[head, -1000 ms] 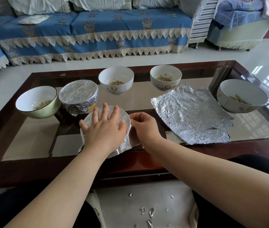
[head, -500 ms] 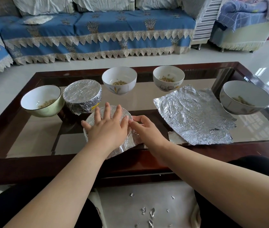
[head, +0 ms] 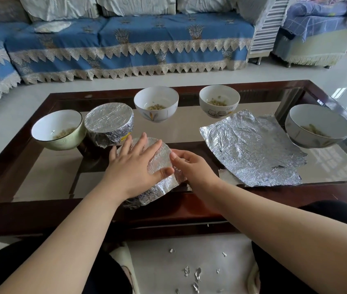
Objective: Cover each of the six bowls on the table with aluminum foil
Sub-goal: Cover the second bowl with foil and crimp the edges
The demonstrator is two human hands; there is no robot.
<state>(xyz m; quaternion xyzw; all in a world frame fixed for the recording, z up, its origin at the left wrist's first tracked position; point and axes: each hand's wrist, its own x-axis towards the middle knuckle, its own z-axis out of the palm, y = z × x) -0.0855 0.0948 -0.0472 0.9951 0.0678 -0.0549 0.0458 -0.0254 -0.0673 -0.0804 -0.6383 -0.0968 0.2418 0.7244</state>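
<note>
A bowl wrapped in foil (head: 162, 164) sits at the table's near edge. My left hand (head: 135, 166) lies flat on top of it, fingers spread. My right hand (head: 189, 164) touches the foil at the bowl's right rim, fingers curled against it. Behind it stands a fully foil-covered bowl (head: 109, 124). Uncovered bowls holding some food stand around: a green one (head: 58, 129) at left, a white one (head: 156, 106), another white one (head: 219, 100), and a grey one (head: 318, 126) at right. Loose foil sheets (head: 251, 147) lie flat to the right.
The glass-topped table (head: 41, 179) has a dark wooden frame. Small foil scraps (head: 195, 274) litter the floor between my knees. A blue-covered sofa (head: 130, 45) runs along the back.
My right hand slid from the foil's lower right side up to the bowl's right rim. The left hand stayed pressed on top, turning slightly.
</note>
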